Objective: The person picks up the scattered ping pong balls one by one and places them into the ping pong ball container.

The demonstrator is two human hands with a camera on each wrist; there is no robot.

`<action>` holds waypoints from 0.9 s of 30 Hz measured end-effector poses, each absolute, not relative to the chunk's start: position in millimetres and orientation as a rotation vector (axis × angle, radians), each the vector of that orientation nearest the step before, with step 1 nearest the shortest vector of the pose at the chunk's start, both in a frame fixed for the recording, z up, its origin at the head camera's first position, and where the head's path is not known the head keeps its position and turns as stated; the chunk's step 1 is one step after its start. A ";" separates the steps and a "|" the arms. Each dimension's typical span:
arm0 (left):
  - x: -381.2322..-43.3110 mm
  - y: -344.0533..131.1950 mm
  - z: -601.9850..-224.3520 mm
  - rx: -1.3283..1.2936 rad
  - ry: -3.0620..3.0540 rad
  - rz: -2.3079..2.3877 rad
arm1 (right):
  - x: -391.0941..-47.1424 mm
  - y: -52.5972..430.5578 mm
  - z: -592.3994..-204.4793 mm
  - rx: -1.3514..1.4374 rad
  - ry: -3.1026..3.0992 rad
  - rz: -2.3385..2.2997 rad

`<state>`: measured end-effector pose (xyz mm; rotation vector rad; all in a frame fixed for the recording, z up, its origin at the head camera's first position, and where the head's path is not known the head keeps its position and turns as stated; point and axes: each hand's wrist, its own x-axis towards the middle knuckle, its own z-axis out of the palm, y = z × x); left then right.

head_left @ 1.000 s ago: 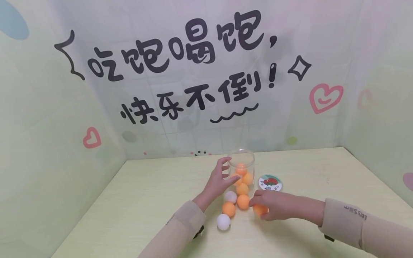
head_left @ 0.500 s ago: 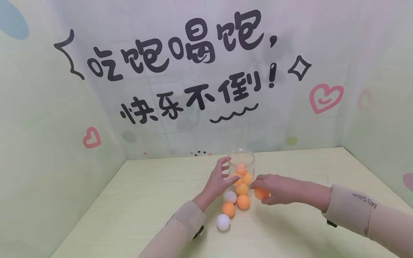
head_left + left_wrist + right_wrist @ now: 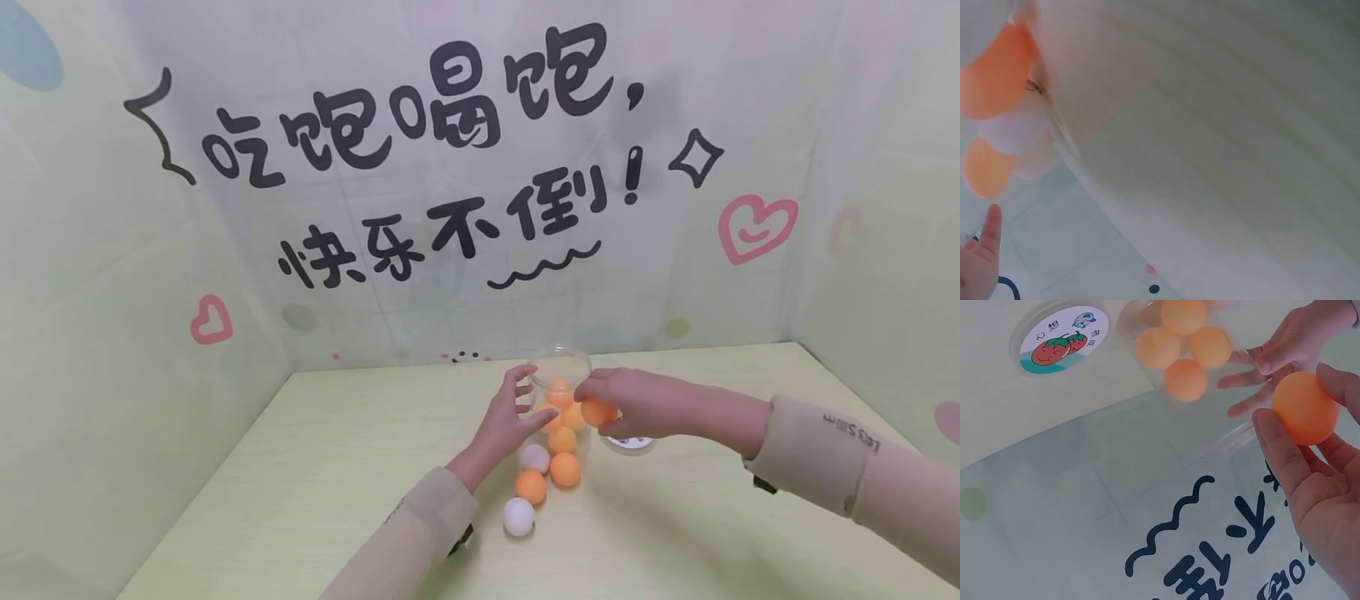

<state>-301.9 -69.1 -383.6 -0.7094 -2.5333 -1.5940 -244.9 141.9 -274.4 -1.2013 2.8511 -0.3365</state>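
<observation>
A clear plastic jar [image 3: 560, 367] stands upright near the back of the table, with several orange ping-pong balls [image 3: 1184, 379] inside. My left hand [image 3: 510, 421] holds the jar's left side, its thumb and fingers curved around the wall. My right hand [image 3: 648, 404] pinches another orange ping-pong ball [image 3: 598, 412] between thumb and fingertips, just right of the jar and below its rim level in the head view. In front of the jar lie a white ball [image 3: 518, 517], an orange ball [image 3: 531, 487], a second white ball [image 3: 535, 458] and a second orange ball [image 3: 565, 469].
A round lid [image 3: 1063, 340] with a tomato picture lies on the table right of the jar, partly hidden by my right hand in the head view. A printed cloth backdrop [image 3: 420, 325] rises behind the pale wooden table [image 3: 337, 467].
My right hand has lifted the orange ball from the table and carried it up and back, close to the jar. My left hand stays on the jar; the loose balls keep their places.
</observation>
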 end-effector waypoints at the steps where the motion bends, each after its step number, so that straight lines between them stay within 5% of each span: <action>1: -302.2 -69.0 -383.7 -0.711 -2.534 -1.589 | -246.0 141.7 -272.0 -1.207 2.857 -0.324; 15: -306.3 -66.3 -384.8 -0.707 -2.533 -1.568 | -274.0 140.8 -251.8 -1.409 2.963 -0.306; 27: -310.1 -63.6 -384.3 -0.706 -2.536 -1.559 | -300.4 139.7 -253.5 -1.291 3.011 -0.395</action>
